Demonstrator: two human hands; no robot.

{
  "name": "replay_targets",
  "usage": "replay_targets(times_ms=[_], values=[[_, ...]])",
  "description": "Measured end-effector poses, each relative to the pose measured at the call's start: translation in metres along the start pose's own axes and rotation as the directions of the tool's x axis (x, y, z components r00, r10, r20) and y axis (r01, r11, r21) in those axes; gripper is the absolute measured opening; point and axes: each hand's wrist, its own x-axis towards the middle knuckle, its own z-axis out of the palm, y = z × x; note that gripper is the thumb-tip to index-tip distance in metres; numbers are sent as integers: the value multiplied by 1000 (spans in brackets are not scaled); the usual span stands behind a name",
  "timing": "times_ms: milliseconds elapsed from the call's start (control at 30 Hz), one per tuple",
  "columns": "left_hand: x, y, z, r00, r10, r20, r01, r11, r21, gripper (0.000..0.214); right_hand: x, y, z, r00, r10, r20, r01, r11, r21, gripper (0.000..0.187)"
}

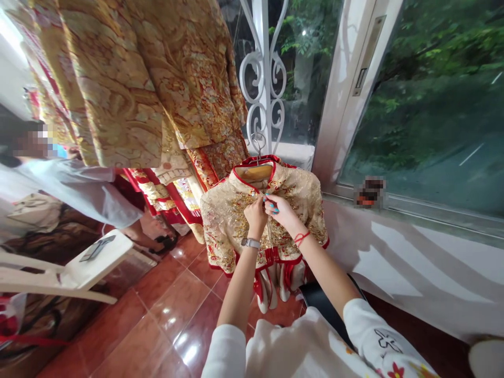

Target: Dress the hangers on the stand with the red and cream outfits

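A gold embroidered jacket (228, 220) with red trim hangs on a wooden hanger (254, 171) hooked onto a white window grille (263, 73). Both my hands are raised to the jacket's front, just below its collar. My left hand (255, 215), with a watch on the wrist, is closed in a pinch on the jacket's front fastening. My right hand (280, 209), with blue nails and a red cord on the wrist, pinches the same spot from the right. What lies between the fingertips is too small to make out.
A larger gold and red garment (129, 79) hangs at upper left. Another person (74, 186) in a pale sleeve stands at the left. A white plastic chair (79, 265) sits on the red tiled floor (169, 310). A window (425, 100) and white wall fill the right.
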Motion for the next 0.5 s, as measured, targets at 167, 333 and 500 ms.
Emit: replay_targets(times_ms=[167,333,500], values=[[5,13,-8,998,-70,-5,70,996,-54,23,18,-29,24,998,-8,-69,8,1000,-2,30],[-16,12,-7,995,-91,-45,76,959,-275,25,16,-28,17,985,-154,-80,136,971,-198,29],[-124,-53,44,796,-593,122,457,455,-765,30,-7,-34,4,802,-575,163,501,499,-707,26]])
